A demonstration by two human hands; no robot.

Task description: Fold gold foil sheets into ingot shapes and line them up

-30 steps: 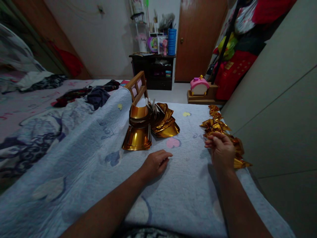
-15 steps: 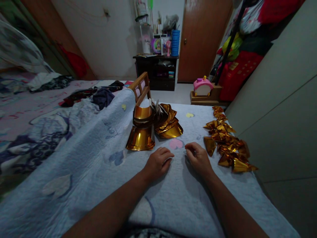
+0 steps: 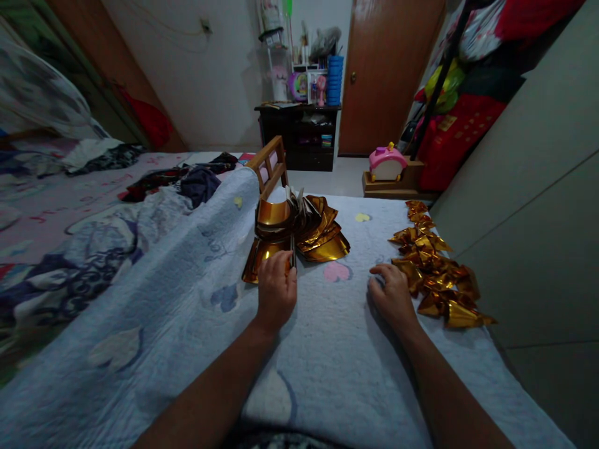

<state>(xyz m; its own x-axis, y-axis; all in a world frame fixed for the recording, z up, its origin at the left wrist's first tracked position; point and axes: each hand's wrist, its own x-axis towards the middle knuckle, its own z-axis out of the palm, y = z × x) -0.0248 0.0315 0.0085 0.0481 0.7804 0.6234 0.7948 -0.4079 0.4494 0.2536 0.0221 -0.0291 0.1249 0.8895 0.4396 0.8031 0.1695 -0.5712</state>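
Observation:
A fanned stack of shiny gold paper sheets (image 3: 299,234) lies on a pale blue quilt (image 3: 327,349) in front of me. My left hand (image 3: 276,290) rests on the stack's near edge, fingers laid over the front sheet. Whether it grips the sheet I cannot tell. To the right runs a row of folded gold paper pieces (image 3: 435,268). My right hand (image 3: 393,293) lies palm down on the quilt, its fingers touching the nearest folded piece and holding nothing.
A wooden chair back (image 3: 267,163) stands just behind the gold stack. Clothes and bedding (image 3: 140,187) lie at left. A grey cabinet wall (image 3: 528,187) runs along the right. A pink toy (image 3: 387,162), a dark shelf unit (image 3: 299,134) and a door (image 3: 384,75) are farther back.
My left hand has moved forward from the quilt onto the gold stack's near edge. My right hand swung left from the folded pieces, then back right beside them.

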